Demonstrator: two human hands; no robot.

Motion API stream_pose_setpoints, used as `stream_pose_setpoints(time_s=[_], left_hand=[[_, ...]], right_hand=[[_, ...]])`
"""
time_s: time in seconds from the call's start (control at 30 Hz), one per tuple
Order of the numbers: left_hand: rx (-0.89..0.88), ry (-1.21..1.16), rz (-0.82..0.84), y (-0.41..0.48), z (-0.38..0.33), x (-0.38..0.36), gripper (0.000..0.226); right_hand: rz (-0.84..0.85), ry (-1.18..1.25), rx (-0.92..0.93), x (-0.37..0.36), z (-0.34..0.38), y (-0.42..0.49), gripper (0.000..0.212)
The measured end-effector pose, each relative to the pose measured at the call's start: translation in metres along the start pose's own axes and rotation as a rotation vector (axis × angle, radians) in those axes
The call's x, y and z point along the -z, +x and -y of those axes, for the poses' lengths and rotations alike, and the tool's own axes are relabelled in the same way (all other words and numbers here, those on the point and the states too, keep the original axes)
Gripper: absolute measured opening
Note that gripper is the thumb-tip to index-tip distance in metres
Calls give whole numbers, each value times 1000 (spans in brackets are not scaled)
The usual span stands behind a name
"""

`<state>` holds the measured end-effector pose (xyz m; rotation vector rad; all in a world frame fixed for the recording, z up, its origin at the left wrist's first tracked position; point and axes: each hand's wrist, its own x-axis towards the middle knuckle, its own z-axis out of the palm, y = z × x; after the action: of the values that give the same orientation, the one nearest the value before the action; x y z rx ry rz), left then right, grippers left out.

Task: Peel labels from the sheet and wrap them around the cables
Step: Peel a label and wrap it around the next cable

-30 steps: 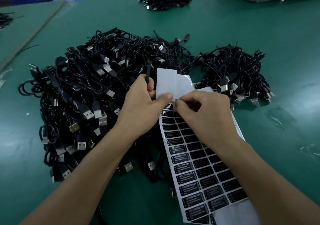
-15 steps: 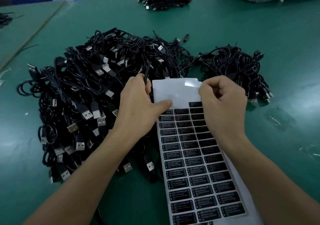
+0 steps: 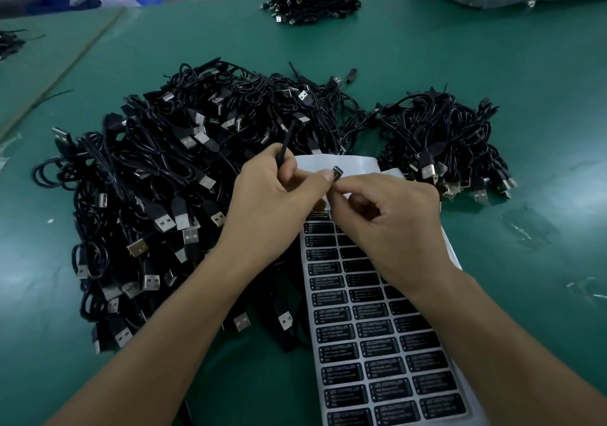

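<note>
Lying on the green table (image 3: 460, 64) are three heaps of USB cables (image 3: 170, 195) and one label sheet (image 3: 377, 343), its long axis running away from the person. The left hand (image 3: 279, 202) grips one cable (image 3: 285, 145) that points up and away. The right hand (image 3: 394, 215) pinches a black label (image 3: 337, 173) beside it, above the sheet's far end. Bare tabletop lies to the right.
</note>
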<state>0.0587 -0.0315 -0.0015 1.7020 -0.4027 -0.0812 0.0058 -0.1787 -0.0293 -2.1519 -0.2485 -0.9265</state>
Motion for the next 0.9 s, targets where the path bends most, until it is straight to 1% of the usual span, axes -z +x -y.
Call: stream_pose_setpoints(time_s=[0.13,0.27,0.33,0.4,0.57,0.67,0.73,0.8,0.83,0.9], left_hand=[[9,-51,-6,2,3,1,43],[16,-54,-33,2,0,0,46],[12,-58,-24,2,-1,-1,46],[7,-72,-8,2,0,0,47],[-6,-75,50,2,2,2,49],[-18,-50,38,1,5,1,45],[-7,30,5,0,5,0,40],[35,96,3,0,3,-2,52],[66,88,8,0,3,-2,55],[107,17,5,1,2,0,53]], right_hand=[[21,64,-44,1,1,0,5],[35,208,-264,2,1,0,13],[51,251,-356,4,-1,2,8],[88,305,-408,4,-3,4,1],[40,419,-465,4,-5,6,9],[29,396,-460,4,-6,7,12],[19,367,-471,3,-6,7,11],[-11,362,-499,2,-7,7,12],[-34,372,-518,3,-8,7,12],[-76,380,-529,4,-9,8,14]])
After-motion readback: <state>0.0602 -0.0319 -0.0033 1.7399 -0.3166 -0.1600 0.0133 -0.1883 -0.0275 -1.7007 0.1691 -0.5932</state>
